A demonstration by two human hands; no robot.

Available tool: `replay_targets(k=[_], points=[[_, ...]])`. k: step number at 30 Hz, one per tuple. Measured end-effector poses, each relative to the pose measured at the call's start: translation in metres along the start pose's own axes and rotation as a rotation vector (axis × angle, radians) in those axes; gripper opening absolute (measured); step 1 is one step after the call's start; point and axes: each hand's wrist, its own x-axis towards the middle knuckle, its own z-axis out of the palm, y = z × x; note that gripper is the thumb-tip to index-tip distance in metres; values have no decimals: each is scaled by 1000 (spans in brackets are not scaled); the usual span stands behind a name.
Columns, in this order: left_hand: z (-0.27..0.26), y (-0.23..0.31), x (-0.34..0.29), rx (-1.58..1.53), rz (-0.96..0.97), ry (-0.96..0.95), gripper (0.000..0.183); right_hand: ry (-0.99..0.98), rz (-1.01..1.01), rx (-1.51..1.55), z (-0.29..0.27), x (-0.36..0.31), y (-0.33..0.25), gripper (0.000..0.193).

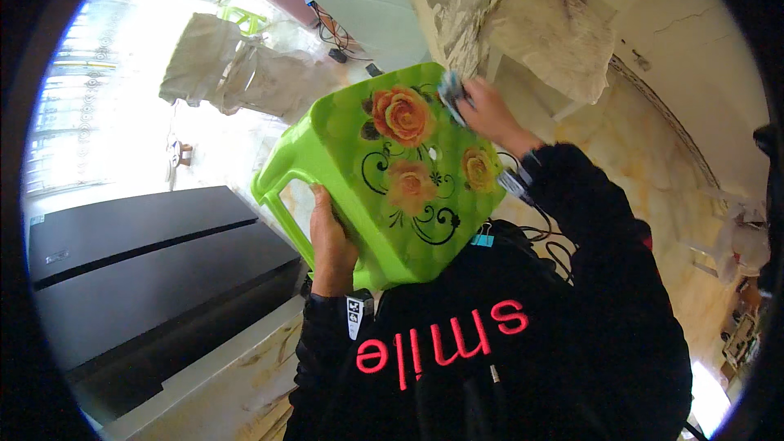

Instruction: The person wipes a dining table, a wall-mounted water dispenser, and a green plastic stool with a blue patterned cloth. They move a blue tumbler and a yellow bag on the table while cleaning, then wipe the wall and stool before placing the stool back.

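Note:
A bright green plastic stool (347, 147), its top printed with orange and yellow roses and black scrolls, is held tilted in front of my chest. My left hand (332, 245) grips its near left side beside the opening between the legs, thumb up along the side and the other fingers hidden behind the plastic. At the far right edge of the seat, my right hand (494, 118) is closed on a crumpled blue-grey cloth (451, 98) that touches the rim. Part of the cloth is hidden in the fingers.
A long dark grey cabinet (155, 253) stands at the left, next to a pale ledge (212, 376). Fabric-covered furniture (208, 61) is at the far left, and a chair with a wrinkled cover (555, 33) is at the far right. Black cables (331, 28) lie beyond the stool.

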Motion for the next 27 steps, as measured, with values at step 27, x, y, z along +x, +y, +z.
replay_targets(k=[27], points=[[-27, -46, 80, 130, -306, -154, 52, -840, 263, 165, 21, -44, -19, 38]])
